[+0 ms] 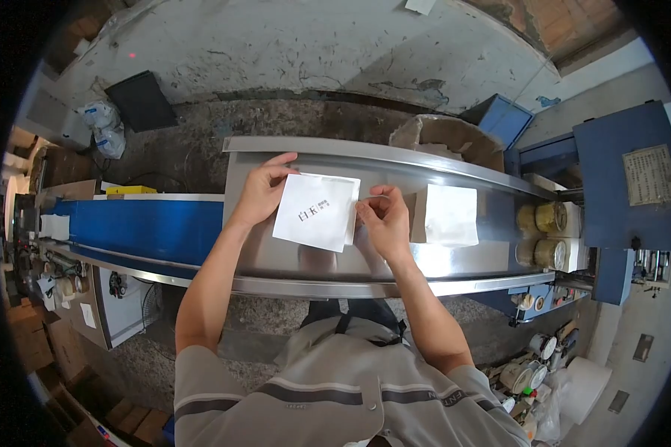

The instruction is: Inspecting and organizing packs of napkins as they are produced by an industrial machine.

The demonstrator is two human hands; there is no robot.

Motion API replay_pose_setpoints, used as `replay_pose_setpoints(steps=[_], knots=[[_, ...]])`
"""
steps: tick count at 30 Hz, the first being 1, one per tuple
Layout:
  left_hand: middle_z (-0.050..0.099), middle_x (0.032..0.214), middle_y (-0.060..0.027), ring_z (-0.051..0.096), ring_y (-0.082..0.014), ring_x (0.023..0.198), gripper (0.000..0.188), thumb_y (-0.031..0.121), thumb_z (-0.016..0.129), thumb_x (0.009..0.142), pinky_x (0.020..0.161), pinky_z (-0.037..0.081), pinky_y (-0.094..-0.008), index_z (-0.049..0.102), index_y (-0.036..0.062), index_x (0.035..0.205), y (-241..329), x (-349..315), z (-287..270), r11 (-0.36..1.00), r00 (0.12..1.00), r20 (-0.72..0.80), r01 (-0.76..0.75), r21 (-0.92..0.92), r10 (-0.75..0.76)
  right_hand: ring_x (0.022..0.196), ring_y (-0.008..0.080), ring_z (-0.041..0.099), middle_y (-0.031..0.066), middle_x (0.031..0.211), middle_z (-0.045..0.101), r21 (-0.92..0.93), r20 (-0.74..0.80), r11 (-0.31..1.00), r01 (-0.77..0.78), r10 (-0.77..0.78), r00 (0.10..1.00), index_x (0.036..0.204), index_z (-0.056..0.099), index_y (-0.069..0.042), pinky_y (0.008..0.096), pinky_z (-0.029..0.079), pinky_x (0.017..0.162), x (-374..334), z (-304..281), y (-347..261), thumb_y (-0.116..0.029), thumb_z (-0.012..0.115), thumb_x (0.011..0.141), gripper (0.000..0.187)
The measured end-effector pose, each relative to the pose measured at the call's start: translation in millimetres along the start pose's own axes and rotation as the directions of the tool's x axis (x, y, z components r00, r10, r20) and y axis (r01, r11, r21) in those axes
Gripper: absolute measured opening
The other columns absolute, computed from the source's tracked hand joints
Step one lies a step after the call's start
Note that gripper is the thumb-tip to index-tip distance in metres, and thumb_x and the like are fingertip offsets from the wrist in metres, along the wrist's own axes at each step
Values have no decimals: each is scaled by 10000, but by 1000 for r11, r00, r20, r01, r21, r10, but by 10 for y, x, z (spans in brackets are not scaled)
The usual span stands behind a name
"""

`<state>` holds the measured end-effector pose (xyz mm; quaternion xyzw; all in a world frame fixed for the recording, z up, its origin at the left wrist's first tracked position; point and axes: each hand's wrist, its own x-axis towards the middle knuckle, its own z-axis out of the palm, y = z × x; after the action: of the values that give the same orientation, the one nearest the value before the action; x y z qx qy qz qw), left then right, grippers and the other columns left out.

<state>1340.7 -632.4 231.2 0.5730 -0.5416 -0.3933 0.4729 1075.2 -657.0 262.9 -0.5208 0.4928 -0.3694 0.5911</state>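
**Both hands on the white packet at the steel chute**

Nearest you is your own grey striped shirt (335,387), forearms running up from six o'clock. Beyond it the steel chute (276,261) crosses from nine to three o'clock, joining the blue conveyor (149,227) at nine. The white packet (314,211) lies flat at centre, dark print up, long axis tilted slightly toward one o'clock. Your left hand (259,195) pinches its left edge, thumb under, fingers closed on top. Your right hand (384,220) closes on its right edge, at three o'clock from the packet; both sit equally near. A second white packet (446,216) rests just beside your right hand. At two o'clock, an open carton (443,138) holds crumpled material.
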Motion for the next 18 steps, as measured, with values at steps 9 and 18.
replay_pose_setpoints(steps=[9, 18], knots=[[526, 1426, -171, 619, -181, 1100, 166, 11, 631, 915, 860, 506, -275, 725, -33, 1045, 155, 9, 2, 1000, 999, 49, -11, -20, 12, 894, 191, 620, 83, 1146, 612, -412, 158, 784, 464, -439, 884, 1170, 668, -99, 266, 493, 713, 153, -38, -133, 67, 648, 820, 388], [528, 1421, -173, 623, -193, 1105, 163, -6, 622, 904, 866, 510, -283, 727, -36, 1025, 123, 10, 13, 999, 999, 51, -12, -44, 14, 803, 203, 625, 105, 1022, 653, -368, 104, 829, 421, -413, 905, 970, 705, -14, 280, 502, 683, 262, 46, -83, 100, 608, 818, 213]])
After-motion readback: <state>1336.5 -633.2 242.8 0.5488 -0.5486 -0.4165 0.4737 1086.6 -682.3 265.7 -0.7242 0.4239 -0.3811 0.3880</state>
